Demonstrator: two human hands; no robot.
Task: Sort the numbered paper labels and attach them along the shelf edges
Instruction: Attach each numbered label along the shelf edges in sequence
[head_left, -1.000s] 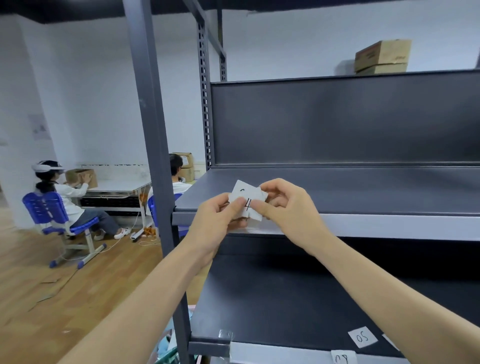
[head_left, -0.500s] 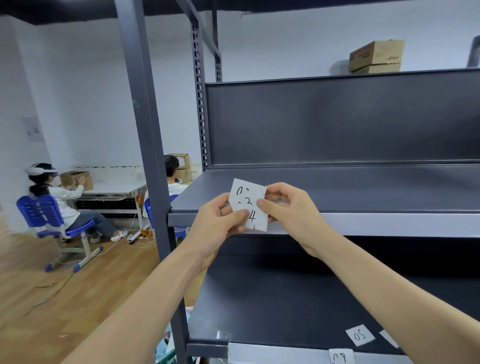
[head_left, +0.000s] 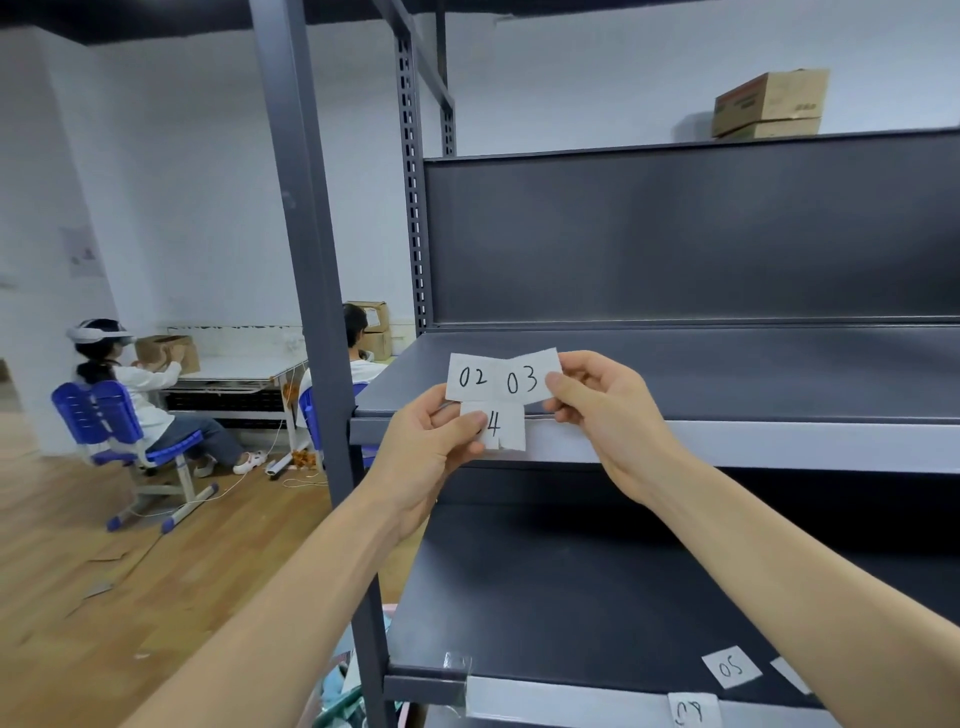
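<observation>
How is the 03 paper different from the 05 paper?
The 03 label is pinched by the right hand, up by the middle shelf edge; the 05 label lies untouched on the lower shelf. The 03 label overlaps the 02 label; the 05 label overlaps nothing. Both are white with handwritten numbers.

Plain white walls (head_left: 197, 208) close the room under a dark ceiling (head_left: 130, 21), lit evenly and without hard shadows. A small sheet of paper (head_left: 85, 252) hangs on the left wall. The floor (head_left: 62, 519) is warm wood planking, with cardboard scraps (head_left: 104, 577) lying near left and thin cables (head_left: 249, 478) trailing farther back. Against the far wall stands a white desk (head_left: 244, 366) carrying a cardboard box (head_left: 171, 351). A person in a white headset (head_left: 135, 384) sits facing it on a blue chair (head_left: 104, 415). A second seated person (head_left: 358, 338) is partly hidden behind the dark grey shelving rack (head_left: 311, 312). Two stacked cartons (head_left: 769, 104) show above the rack, far right.
</observation>
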